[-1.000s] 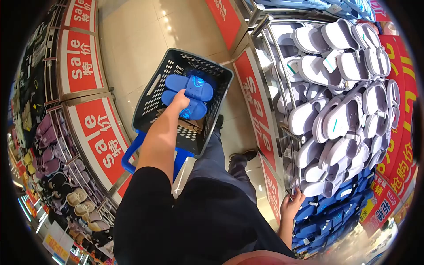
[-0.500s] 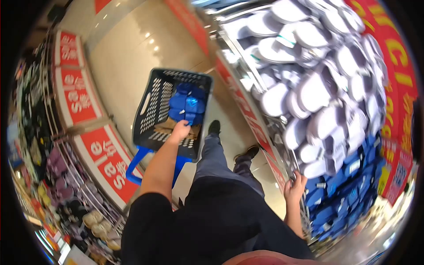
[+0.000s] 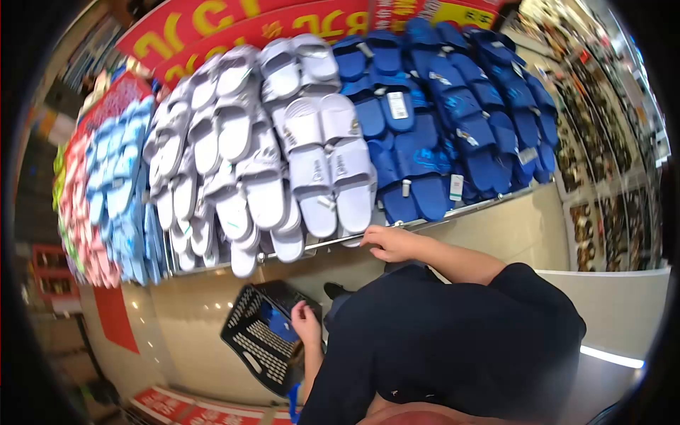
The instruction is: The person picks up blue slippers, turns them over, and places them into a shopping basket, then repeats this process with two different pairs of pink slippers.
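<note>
My right hand point(image 3: 391, 244) is at the front rail of a slipper rack, just below a pair of lilac-white slippers point(image 3: 331, 185). Its fingers point left, with the thumb apart and nothing held. My left hand point(image 3: 306, 324) hovers by the right side of a black shopping basket point(image 3: 255, 360), its fingers loosely bent and no object visible in them. Blue slippers point(image 3: 278, 322) lie inside the basket, partly covered by its wall and my hand. Rows of blue slippers point(image 3: 425, 152) with white tags hang on the rack, right of the lilac-white ones.
Light-blue slippers point(image 3: 120, 170) and pink slippers point(image 3: 88, 219) hang farther left. Red sale signs point(image 3: 283, 32) run along the rack's top, and more red signs point(image 3: 191, 409) stand behind the basket. Shoe shelves point(image 3: 602, 156) line the right side. A white counter point(image 3: 616, 304) stands at my right.
My view has turned toward the rack, which now faces me. My left hand has let go of the blue slippers in the basket. My right hand's fingers have loosened at the rack's edge.
</note>
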Demonstrator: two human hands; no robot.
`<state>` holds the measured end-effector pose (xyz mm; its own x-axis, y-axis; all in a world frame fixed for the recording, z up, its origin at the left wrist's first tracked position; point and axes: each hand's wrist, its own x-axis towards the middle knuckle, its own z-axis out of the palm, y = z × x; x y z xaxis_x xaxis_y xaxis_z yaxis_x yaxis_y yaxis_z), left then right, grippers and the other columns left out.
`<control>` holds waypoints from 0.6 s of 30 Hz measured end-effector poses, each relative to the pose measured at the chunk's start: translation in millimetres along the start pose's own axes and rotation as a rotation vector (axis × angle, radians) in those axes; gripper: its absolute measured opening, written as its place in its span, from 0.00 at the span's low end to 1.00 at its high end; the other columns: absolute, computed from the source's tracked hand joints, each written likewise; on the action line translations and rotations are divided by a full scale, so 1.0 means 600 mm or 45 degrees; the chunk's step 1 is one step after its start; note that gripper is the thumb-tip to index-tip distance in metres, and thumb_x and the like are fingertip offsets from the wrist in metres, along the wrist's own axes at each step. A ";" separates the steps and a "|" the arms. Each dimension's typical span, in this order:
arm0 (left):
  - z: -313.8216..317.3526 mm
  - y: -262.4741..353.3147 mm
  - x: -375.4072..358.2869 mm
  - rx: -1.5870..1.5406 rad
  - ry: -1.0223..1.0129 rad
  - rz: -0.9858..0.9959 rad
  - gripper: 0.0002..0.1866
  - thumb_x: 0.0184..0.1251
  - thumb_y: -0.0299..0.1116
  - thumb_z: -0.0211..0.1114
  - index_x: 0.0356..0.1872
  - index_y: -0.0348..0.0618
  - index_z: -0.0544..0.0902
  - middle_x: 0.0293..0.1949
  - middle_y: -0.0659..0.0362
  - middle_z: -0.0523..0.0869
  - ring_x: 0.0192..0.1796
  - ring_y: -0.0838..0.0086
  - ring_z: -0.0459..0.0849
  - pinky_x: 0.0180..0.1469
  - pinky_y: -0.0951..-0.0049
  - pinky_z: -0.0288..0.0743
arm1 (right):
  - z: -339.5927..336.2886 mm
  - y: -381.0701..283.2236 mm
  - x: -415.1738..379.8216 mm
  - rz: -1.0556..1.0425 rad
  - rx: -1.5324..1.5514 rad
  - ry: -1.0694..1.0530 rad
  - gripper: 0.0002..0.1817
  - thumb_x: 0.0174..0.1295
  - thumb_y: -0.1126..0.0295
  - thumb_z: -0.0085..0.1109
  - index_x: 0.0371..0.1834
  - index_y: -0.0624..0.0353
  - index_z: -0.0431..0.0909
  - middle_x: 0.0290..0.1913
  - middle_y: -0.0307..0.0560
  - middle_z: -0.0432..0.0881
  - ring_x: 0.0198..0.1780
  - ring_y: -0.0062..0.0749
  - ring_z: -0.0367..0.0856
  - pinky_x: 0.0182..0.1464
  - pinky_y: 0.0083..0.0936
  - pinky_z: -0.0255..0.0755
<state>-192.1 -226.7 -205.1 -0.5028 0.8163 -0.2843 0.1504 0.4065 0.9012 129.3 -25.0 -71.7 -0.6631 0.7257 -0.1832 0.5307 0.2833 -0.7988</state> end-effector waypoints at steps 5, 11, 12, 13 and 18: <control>0.056 0.099 0.020 0.069 -0.395 0.075 0.10 0.74 0.26 0.59 0.51 0.34 0.81 0.38 0.59 0.85 0.39 0.78 0.82 0.44 0.78 0.77 | -0.077 -0.012 -0.040 -0.060 0.023 0.434 0.16 0.62 0.71 0.57 0.53 0.58 0.80 0.47 0.50 0.80 0.43 0.41 0.83 0.46 0.35 0.77; 0.083 0.162 0.020 0.133 -0.440 0.143 0.10 0.74 0.26 0.58 0.50 0.33 0.81 0.38 0.59 0.85 0.40 0.78 0.83 0.45 0.77 0.77 | -0.207 0.101 -0.088 0.380 0.245 1.693 0.18 0.59 0.74 0.59 0.53 0.66 0.73 0.47 0.55 0.77 0.34 0.31 0.78 0.41 0.27 0.74; 0.086 0.164 0.021 0.148 -0.430 0.149 0.10 0.74 0.26 0.58 0.50 0.33 0.81 0.38 0.59 0.85 0.39 0.78 0.83 0.45 0.77 0.77 | -0.222 0.145 -0.099 0.443 0.360 1.833 0.19 0.57 0.73 0.60 0.52 0.67 0.71 0.48 0.59 0.74 0.37 0.35 0.78 0.44 0.30 0.74; 0.088 0.165 0.021 0.163 -0.420 0.154 0.10 0.74 0.26 0.58 0.51 0.34 0.81 0.38 0.59 0.85 0.39 0.78 0.83 0.45 0.77 0.77 | -0.241 0.158 -0.115 0.614 0.137 1.919 0.21 0.56 0.70 0.61 0.51 0.69 0.71 0.48 0.61 0.74 0.45 0.42 0.77 0.51 0.35 0.72; 0.105 0.173 0.008 0.112 -0.404 0.061 0.10 0.74 0.26 0.58 0.50 0.34 0.81 0.37 0.57 0.86 0.39 0.77 0.83 0.44 0.77 0.77 | -0.285 0.213 -0.175 0.746 -0.148 2.160 0.25 0.56 0.67 0.61 0.54 0.70 0.69 0.52 0.66 0.72 0.57 0.56 0.68 0.63 0.42 0.63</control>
<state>-125.5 -154.4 -133.4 -0.2056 0.9169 -0.3421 0.2472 0.3869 0.8884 357.1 42.0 -56.8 0.7735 0.5012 0.3880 0.5536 -0.2362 -0.7986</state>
